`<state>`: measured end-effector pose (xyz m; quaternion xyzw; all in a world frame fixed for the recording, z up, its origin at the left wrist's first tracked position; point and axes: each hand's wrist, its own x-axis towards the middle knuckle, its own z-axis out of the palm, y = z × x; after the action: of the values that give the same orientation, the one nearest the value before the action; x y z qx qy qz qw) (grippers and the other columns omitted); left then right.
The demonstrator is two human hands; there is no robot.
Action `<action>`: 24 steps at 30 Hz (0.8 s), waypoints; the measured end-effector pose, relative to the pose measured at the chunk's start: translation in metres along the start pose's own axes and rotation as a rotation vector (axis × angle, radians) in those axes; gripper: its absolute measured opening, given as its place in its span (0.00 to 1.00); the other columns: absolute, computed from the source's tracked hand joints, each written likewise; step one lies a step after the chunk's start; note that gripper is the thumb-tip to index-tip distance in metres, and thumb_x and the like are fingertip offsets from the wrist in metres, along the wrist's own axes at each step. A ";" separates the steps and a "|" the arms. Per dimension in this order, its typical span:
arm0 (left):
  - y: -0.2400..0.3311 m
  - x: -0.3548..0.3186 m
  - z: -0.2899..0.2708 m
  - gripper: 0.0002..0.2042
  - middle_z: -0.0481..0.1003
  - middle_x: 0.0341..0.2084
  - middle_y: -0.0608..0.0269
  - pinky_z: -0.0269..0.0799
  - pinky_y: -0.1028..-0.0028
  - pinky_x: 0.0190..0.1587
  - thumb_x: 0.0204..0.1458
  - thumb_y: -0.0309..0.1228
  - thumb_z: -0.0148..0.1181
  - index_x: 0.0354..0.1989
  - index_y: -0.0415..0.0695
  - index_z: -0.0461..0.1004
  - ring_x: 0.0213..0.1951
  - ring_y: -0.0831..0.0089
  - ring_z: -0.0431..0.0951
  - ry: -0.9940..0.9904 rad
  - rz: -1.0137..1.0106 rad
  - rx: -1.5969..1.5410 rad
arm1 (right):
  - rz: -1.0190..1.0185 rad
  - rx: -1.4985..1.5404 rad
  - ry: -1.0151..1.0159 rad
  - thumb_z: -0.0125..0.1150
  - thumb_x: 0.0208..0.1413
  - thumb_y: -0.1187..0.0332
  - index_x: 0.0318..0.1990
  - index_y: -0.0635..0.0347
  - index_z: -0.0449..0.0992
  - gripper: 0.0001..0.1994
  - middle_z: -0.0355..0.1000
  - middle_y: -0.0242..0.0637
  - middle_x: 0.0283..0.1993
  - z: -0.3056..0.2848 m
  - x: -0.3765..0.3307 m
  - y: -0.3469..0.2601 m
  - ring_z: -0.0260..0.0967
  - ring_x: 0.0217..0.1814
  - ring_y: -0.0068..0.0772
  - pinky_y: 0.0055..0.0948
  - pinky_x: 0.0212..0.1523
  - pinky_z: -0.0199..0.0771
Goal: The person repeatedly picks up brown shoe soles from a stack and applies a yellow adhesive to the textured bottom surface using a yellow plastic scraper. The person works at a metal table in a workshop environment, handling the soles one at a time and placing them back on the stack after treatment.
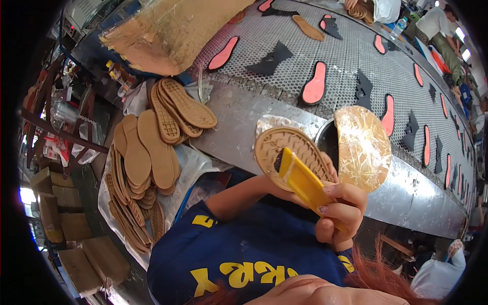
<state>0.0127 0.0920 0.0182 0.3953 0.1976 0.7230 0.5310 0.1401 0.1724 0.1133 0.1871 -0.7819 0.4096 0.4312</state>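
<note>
A tan shoe sole [274, 147], its tread side showing, is held up in my left hand [287, 194], whose fingers are partly hidden by the sole. My right hand [341, 211] is closed round the handle of a yellow brush [305, 180]. The brush's dark bristles [278, 159] lie over the sole's tread; whether they touch it I cannot tell. Just beyond my hands stands a round metal pot [327, 136], partly covered by a shiny amber disc [363, 147]. On my left, several tan soles [152, 147] are piled up.
A mesh conveyor belt [274, 40] with a metal edge [239, 114] runs across the far side. Pink insoles [314, 84] and black cut pieces [272, 58] lie on it. Cardboard boxes [104, 259] stand at lower left. A brown board [168, 35] rises at upper left. Other people work farther off.
</note>
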 end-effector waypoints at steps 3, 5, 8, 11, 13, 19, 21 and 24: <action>0.028 -0.014 0.009 0.31 0.68 0.47 0.59 0.65 0.66 0.57 0.43 0.30 0.69 0.55 0.44 0.59 0.52 0.66 0.69 0.039 -0.030 0.449 | 0.038 -0.110 0.161 0.58 0.57 0.60 0.34 0.58 0.66 0.12 0.63 0.45 0.43 -0.001 0.000 0.001 0.63 0.40 0.31 0.25 0.41 0.65; 0.030 -0.025 -0.007 0.35 0.70 0.47 0.56 0.69 0.69 0.52 0.44 0.36 0.68 0.60 0.42 0.57 0.46 0.68 0.73 0.071 -0.015 0.580 | 0.067 -0.168 0.280 0.59 0.57 0.61 0.35 0.57 0.66 0.11 0.63 0.45 0.43 0.001 -0.003 0.008 0.62 0.42 0.31 0.25 0.42 0.64; 0.047 -0.019 0.006 0.37 0.69 0.49 0.47 0.75 0.72 0.43 0.51 0.46 0.60 0.65 0.42 0.52 0.38 0.68 0.76 0.168 0.001 0.023 | 0.067 -0.317 0.347 0.62 0.54 0.68 0.37 0.59 0.67 0.10 0.65 0.45 0.44 -0.002 -0.002 0.025 0.62 0.46 0.33 0.26 0.47 0.63; 0.061 -0.037 -0.001 0.39 0.59 0.57 0.32 0.79 0.73 0.30 0.57 0.56 0.45 0.67 0.40 0.45 0.28 0.68 0.76 0.367 -0.051 -0.072 | 0.158 -0.268 0.418 0.58 0.53 0.79 0.41 0.63 0.70 0.08 0.70 0.49 0.46 -0.001 0.005 0.046 0.68 0.49 0.38 0.29 0.51 0.67; 0.064 -0.035 -0.001 0.41 0.55 0.59 0.29 0.76 0.78 0.23 0.56 0.61 0.39 0.68 0.40 0.44 0.23 0.72 0.74 0.341 -0.024 -0.146 | 0.225 -0.188 0.394 0.58 0.51 0.83 0.42 0.66 0.73 0.10 0.73 0.51 0.45 -0.001 0.004 0.059 0.74 0.44 0.41 0.29 0.47 0.72; 0.069 -0.032 0.013 0.43 0.51 0.62 0.30 0.76 0.78 0.21 0.55 0.65 0.32 0.69 0.42 0.44 0.21 0.74 0.73 0.232 -0.043 -0.321 | 0.182 -0.218 0.213 0.56 0.51 0.83 0.42 0.65 0.75 0.11 0.75 0.47 0.44 -0.006 0.021 0.068 0.75 0.45 0.42 0.37 0.49 0.73; 0.070 -0.032 0.019 0.42 0.50 0.63 0.33 0.76 0.77 0.22 0.56 0.65 0.31 0.69 0.43 0.44 0.21 0.73 0.72 0.225 -0.079 -0.344 | 0.111 -0.259 0.149 0.58 0.49 0.82 0.42 0.65 0.75 0.12 0.75 0.46 0.44 -0.007 0.024 0.073 0.75 0.44 0.43 0.40 0.49 0.73; 0.066 -0.041 0.018 0.42 0.48 0.64 0.31 0.76 0.75 0.22 0.56 0.64 0.31 0.69 0.42 0.43 0.23 0.68 0.73 0.375 -0.188 -0.344 | 0.052 -0.415 0.095 0.60 0.41 0.81 0.41 0.64 0.76 0.15 0.74 0.45 0.42 0.004 0.025 0.062 0.74 0.40 0.44 0.41 0.46 0.75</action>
<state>-0.0084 0.0280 0.0607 0.1383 0.2026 0.7539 0.6094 0.0836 0.2075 0.1034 0.0547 -0.8328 0.2591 0.4862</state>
